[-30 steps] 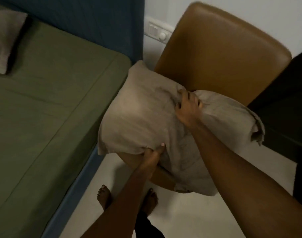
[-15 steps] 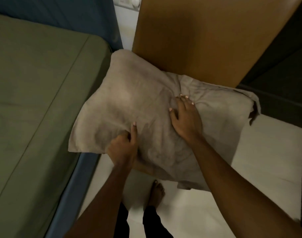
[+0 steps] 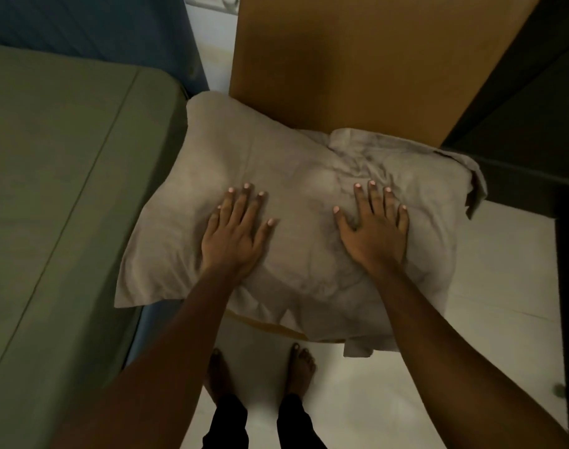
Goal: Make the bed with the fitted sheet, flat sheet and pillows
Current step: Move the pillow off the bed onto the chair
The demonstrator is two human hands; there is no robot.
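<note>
Filling left of view: bed (image 3: 145,328) under olive fitted sheet (image 3: 59,205), seam line running along it; blue headboard (image 3: 82,24) behind. Tan chair (image 3: 357,59) just beside bed, backrest upright. Dark desk (image 3: 535,118) at right, close to chair. Beige pillow (image 3: 296,170) lies on chair seat, hiding most of it; left corner overlaps bed edge, loose case flap hangs at front right. Left hand (image 3: 234,238) flat on pillow, fingers straight, spread, gripping nothing. Right hand (image 3: 375,234) likewise, pressing crumpled patch. Bare feet (image 3: 301,367) on pale floor (image 3: 503,270).
</note>
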